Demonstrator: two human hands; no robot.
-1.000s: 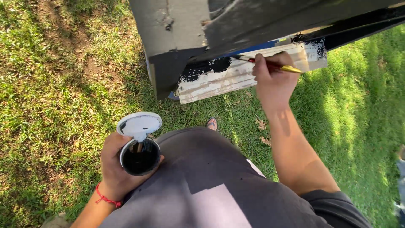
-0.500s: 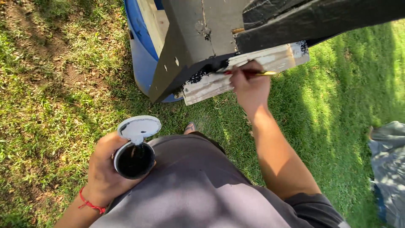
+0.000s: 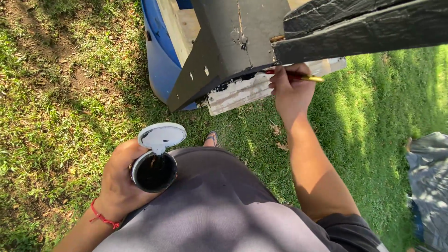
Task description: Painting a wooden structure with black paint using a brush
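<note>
Two bare hands are at work, and we take them in turn. Our left hand (image 3: 120, 179), with a red string bracelet (image 3: 103, 218) at the wrist, is wrapped around a small round pot of black paint (image 3: 154, 171); the fingers close on its side and hold it upright against our grey shirt (image 3: 219, 214). Its white flip lid (image 3: 162, 136) stands open, hinged at the rim on the far side from our palm. Our right hand (image 3: 291, 91) is raised well apart from the pot, fingers pinched shut on a thin paintbrush with a red and yellow handle (image 3: 303, 76). The yellow end sticks out past our knuckles; the bristle end reaches toward a white wooden board partly coated in black (image 3: 240, 91), just beside our thumb, though we cannot tell whether the tip touches it. Above the grip runs a dark painted wooden beam (image 3: 368, 23). A blue plastic barrel (image 3: 161, 56) stands beyond, on grass (image 3: 56, 93).
</note>
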